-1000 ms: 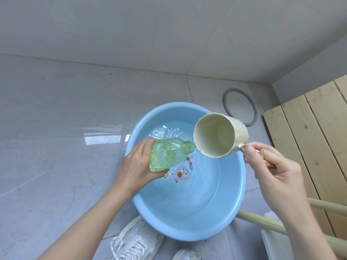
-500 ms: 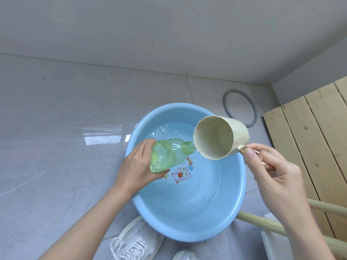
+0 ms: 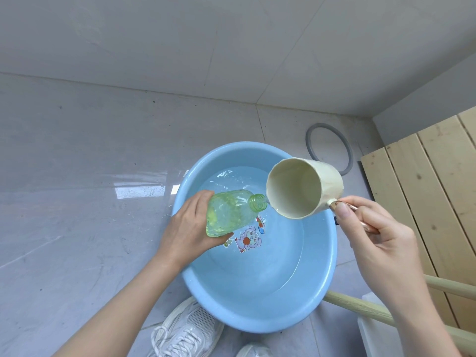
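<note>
Bottle [image 3: 229, 215] mouth sits just beside cup [image 3: 304, 186] rim, over open basin [image 3: 257, 323].

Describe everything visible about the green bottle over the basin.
The clear green-tinted plastic bottle is uncapped, its threaded neck bare, its thin body dented. It is tilted almost on its side above the round blue plastic basin, mouth beside the lip of the tilted cream cup; contact is unclear. The left hand grips its lower body. Its contents are unclear.

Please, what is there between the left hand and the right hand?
In the head view, two things: the green bottle, gripped by the left hand, and the cream cup, held by its handle in the right hand.
</note>
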Demonstrator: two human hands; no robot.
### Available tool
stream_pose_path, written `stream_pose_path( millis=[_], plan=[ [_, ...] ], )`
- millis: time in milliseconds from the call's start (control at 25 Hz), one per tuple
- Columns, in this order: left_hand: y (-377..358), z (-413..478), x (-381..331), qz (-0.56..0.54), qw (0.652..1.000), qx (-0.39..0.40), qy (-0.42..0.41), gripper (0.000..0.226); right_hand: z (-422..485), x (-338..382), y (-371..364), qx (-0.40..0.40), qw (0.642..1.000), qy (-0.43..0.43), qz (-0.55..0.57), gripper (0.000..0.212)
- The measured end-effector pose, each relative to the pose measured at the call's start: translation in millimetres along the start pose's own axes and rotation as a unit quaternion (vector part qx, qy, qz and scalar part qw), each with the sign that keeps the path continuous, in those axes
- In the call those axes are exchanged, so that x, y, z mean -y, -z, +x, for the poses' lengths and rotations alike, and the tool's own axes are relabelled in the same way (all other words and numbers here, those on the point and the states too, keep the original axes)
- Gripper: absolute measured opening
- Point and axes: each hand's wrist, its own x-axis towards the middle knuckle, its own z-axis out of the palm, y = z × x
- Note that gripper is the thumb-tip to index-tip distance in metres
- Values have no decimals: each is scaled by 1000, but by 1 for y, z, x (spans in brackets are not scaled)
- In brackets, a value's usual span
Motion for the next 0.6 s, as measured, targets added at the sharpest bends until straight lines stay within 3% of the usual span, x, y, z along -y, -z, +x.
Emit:
stream_pose_path(
  millis=[600],
  plan=[
    [-1,-1,2,4,1000,9,-1,90,2,0,-2,-3,999,31,-22,23]
  ],
)
